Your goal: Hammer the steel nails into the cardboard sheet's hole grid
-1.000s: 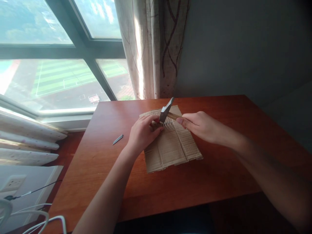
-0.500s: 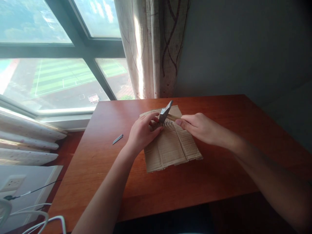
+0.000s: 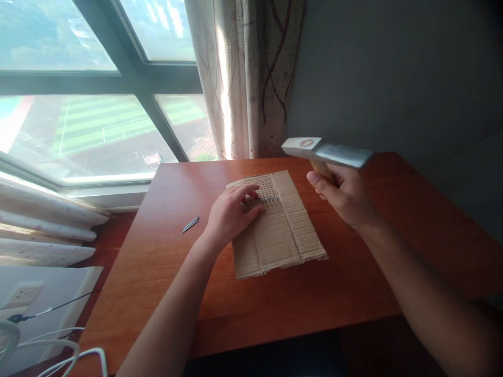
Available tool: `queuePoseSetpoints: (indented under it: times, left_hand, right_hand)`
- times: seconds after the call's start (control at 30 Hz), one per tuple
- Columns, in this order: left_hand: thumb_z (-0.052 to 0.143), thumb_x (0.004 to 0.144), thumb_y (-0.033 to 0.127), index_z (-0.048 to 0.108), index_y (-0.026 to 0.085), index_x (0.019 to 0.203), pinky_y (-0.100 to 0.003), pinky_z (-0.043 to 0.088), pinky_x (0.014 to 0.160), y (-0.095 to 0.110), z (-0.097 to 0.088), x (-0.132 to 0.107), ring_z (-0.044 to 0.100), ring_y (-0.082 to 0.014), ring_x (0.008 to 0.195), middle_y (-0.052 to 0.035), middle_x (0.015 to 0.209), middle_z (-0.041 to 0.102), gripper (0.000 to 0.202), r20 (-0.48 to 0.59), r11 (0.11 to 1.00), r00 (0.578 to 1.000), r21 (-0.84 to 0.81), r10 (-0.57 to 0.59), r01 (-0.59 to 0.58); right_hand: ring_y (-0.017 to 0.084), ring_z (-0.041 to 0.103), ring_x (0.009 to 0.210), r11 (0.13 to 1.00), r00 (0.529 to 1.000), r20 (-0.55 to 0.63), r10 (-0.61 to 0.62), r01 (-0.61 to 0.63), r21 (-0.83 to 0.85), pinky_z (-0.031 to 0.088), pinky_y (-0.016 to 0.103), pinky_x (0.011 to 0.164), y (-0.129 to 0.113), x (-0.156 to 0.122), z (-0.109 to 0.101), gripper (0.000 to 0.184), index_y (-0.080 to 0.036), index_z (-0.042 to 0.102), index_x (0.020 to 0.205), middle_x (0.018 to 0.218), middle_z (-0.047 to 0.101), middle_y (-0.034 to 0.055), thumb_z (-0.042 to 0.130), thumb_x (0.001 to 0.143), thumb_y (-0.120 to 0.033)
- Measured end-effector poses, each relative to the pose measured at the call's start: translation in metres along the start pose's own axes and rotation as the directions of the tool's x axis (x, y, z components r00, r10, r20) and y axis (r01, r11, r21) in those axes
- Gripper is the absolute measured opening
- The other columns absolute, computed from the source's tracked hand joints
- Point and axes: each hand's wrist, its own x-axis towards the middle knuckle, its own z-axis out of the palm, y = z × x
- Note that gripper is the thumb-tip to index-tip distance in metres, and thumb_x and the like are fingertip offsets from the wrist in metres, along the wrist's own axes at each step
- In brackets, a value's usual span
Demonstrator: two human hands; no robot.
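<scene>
A piece of corrugated cardboard (image 3: 279,235) lies on the wooden table, with rows of small dark dots (image 3: 267,186) in its upper part. Below the dots, several nails (image 3: 271,200) stick up in a row. My left hand (image 3: 231,212) rests on the cardboard's left side beside these nails, thumb and forefinger apart; the other fingertips are partly hidden. To the right, my right hand (image 3: 346,196) grips the wooden handle of a hammer (image 3: 328,152). Its metal head is raised above the table, well clear of the cardboard.
Several loose nails (image 3: 190,224) lie on the table (image 3: 157,272) left of the cardboard. A window (image 3: 98,125) and a curtain (image 3: 239,78) stand behind the table. White cables (image 3: 78,353) and a wall socket (image 3: 24,295) are at lower left.
My right hand has lifted the hammer up and to the right, away from the nails and my left hand. The left hand and the cardboard have stayed nearly in place.
</scene>
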Motion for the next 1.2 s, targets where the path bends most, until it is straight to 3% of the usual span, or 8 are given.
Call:
queuePoseSetpoints:
  times: [0.1, 0.2, 0.43, 0.57, 0.73, 0.93, 1.07, 1.2]
  left_hand:
    - [0.076, 0.078, 0.024, 0.067, 0.023, 0.111, -0.037, 0.055, 0.082, 0.000, -0.001, 0.000, 0.066, -0.0205, 0.090, -0.0039, 0.103, 0.074, 0.034, 0.001, 1.000, 1.000, 0.029, 0.010, -0.010]
    - [0.075, 0.080, 0.025, 0.068, 0.023, 0.108, -0.040, 0.054, 0.090, 0.001, -0.002, 0.000, 0.066, -0.0229, 0.099, -0.0039, 0.107, 0.074, 0.029, 0.002, 0.998, 0.999, 0.056, 0.036, -0.037]
    - [0.073, 0.081, 0.026, 0.070, 0.023, 0.103, -0.039, 0.053, 0.089, 0.001, -0.003, -0.001, 0.066, -0.0224, 0.098, -0.0046, 0.106, 0.074, 0.022, -0.029, 0.993, 0.995, 0.071, 0.097, -0.094]
    - [0.067, 0.086, 0.030, 0.071, 0.022, 0.101, -0.030, 0.052, 0.070, -0.002, -0.011, 0.001, 0.063, -0.0166, 0.082, -0.0050, 0.100, 0.074, 0.017, -0.190, 0.997, 0.979, -0.005, 0.074, -0.077]
    - [0.061, 0.089, 0.030, 0.071, 0.022, 0.095, -0.025, 0.044, 0.058, -0.024, -0.037, -0.010, 0.061, -0.0132, 0.067, -0.0023, 0.084, 0.072, 0.014, -0.387, 0.988, 0.918, 0.084, -0.087, 0.129]
    - [0.057, 0.089, 0.035, 0.071, 0.025, 0.090, -0.029, 0.038, 0.058, -0.051, -0.065, -0.053, 0.063, -0.0183, 0.066, -0.0024, 0.086, 0.072, 0.017, -0.155, 0.783, 0.947, 0.534, -0.281, 0.320]
    - [0.052, 0.091, 0.039, 0.071, 0.027, 0.091, -0.029, 0.032, 0.054, -0.052, -0.069, -0.072, 0.066, -0.0223, 0.073, -0.0046, 0.093, 0.074, 0.023, -0.099, 0.648, 0.928, 0.689, -0.359, 0.325]
    - [0.049, 0.093, 0.038, 0.071, 0.026, 0.093, -0.029, 0.032, 0.054, -0.050, -0.067, -0.079, 0.066, -0.0223, 0.073, -0.0063, 0.095, 0.073, 0.026, -0.047, 0.585, 0.923, 0.761, -0.383, 0.281]
  right_hand:
    - [0.008, 0.029, 0.044, 0.978, 0.981, -0.189, 0.035, 0.005, 0.209, 0.020, 0.026, 0.041, 0.010, -0.002, 0.006, 0.053, -0.023, 0.036, 0.058, 0.050, 0.033, -0.0057, 0.063, 0.088, -0.057]
    - [0.007, 0.025, 0.039, 0.939, 0.957, -0.282, 0.072, 0.030, 0.341, 0.017, 0.026, 0.037, 0.018, -0.002, 0.011, 0.056, -0.024, 0.031, 0.055, 0.046, 0.028, -0.0071, 0.063, 0.088, -0.056]
    - [0.006, 0.024, 0.035, 0.923, 0.920, -0.384, 0.082, 0.075, 0.377, 0.019, 0.025, 0.034, 0.027, -0.008, 0.009, 0.053, -0.024, 0.034, 0.057, 0.044, 0.027, -0.0088, 0.062, 0.088, -0.057]
    - [0.006, 0.026, 0.037, 0.924, 0.915, -0.396, 0.071, 0.089, 0.372, 0.020, 0.025, 0.036, 0.025, -0.015, 0.011, 0.053, -0.024, 0.033, 0.059, 0.045, 0.028, -0.0085, 0.063, 0.088, -0.057]
    - [0.006, 0.028, 0.040, 0.923, 0.929, -0.368, 0.051, 0.097, 0.373, 0.021, 0.025, 0.038, 0.023, -0.018, 0.016, 0.054, -0.023, 0.034, 0.059, 0.047, 0.031, -0.0079, 0.064, 0.087, -0.057]
    - [0.007, 0.030, 0.041, 0.933, 0.936, -0.349, 0.046, 0.084, 0.349, 0.022, 0.025, 0.040, 0.024, -0.019, 0.018, 0.053, -0.023, 0.037, 0.058, 0.049, 0.034, -0.0067, 0.063, 0.088, -0.057]
    - [0.008, 0.031, 0.042, 0.935, 0.935, -0.351, 0.043, 0.086, 0.344, 0.024, 0.026, 0.040, 0.024, -0.020, 0.018, 0.052, -0.023, 0.038, 0.059, 0.049, 0.035, -0.0063, 0.063, 0.087, -0.059]
    - [0.008, 0.030, 0.041, 0.929, 0.932, -0.358, 0.052, 0.087, 0.361, 0.023, 0.026, 0.039, 0.023, -0.020, 0.017, 0.054, -0.023, 0.036, 0.059, 0.048, 0.033, -0.0064, 0.063, 0.086, -0.061]
